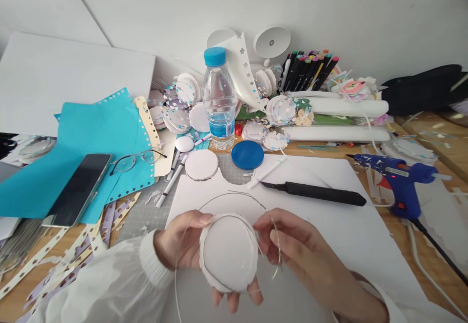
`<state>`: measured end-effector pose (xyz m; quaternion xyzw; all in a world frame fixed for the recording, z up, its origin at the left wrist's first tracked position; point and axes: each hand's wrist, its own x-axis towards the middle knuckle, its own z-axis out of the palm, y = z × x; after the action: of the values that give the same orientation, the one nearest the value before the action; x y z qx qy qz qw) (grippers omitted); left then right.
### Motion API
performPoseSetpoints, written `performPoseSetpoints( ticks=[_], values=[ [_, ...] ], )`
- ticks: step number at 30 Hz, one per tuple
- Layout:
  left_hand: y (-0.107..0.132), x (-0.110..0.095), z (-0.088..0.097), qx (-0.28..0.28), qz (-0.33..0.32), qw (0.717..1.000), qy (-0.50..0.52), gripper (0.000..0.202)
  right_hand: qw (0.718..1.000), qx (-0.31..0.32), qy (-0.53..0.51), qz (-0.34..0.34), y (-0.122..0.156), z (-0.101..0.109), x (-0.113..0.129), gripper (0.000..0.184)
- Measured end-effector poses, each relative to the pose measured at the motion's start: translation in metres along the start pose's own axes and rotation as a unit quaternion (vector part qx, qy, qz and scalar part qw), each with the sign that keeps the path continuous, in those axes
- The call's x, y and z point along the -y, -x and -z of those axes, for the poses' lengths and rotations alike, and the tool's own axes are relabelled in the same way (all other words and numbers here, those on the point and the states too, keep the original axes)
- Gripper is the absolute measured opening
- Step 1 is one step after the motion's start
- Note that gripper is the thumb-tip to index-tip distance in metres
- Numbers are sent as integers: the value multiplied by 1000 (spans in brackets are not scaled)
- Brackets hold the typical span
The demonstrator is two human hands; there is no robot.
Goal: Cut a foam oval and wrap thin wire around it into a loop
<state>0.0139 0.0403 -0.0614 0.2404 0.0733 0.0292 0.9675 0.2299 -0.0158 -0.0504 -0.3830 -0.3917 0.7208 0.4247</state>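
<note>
My left hand (186, 237) holds a round white foam-like disc (229, 252) from below and the left side, thumb on its rim and fingertips showing under its lower edge. A thin wire (176, 274) loops around and over the disc, part of it lying on the face. At the disc's right edge, my right hand (292, 237) pinches the wire between thumb and fingers. A twisted, silvery stretch of wire (278, 245) hangs by those fingers. Beyond the hands, a white disc (201, 164) and a blue round lid (247, 155) lie on the table.
A black craft knife (321, 194) rests on white paper (351, 230). At right lies a blue glue gun (398, 177) with its cord. A water bottle (219, 104) stands behind, near markers (309, 72). Phone (78, 189), glasses (135, 160) and turquoise paper (98, 138) are at left.
</note>
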Motion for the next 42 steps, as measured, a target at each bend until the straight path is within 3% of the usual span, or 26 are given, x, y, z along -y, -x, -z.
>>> performPoseSetpoints(
  ticks=[4,12,19,24,29,35,42],
  values=[
    [0,4,2,-27,-19,999,-22,71,995,70,-38,-59,1,1,-5,29],
    [-2,1,-2,-39,-42,996,-62,67,987,83,-111,-76,0,2,-5,27],
    [3,4,-4,-85,-60,992,-66,62,989,89,-88,-79,-1,6,-5,26],
    [0,3,-9,-101,-103,986,-81,56,995,67,-14,-69,-1,5,-2,19],
    [-2,7,-2,-114,-146,976,-111,52,996,-1,53,-68,-2,1,2,21],
    [2,4,-4,-197,-211,927,-240,40,991,-102,69,-54,-3,6,-2,23],
    [2,4,-7,-224,-243,895,-299,20,986,-100,94,-94,-4,5,-1,20]
  ],
)
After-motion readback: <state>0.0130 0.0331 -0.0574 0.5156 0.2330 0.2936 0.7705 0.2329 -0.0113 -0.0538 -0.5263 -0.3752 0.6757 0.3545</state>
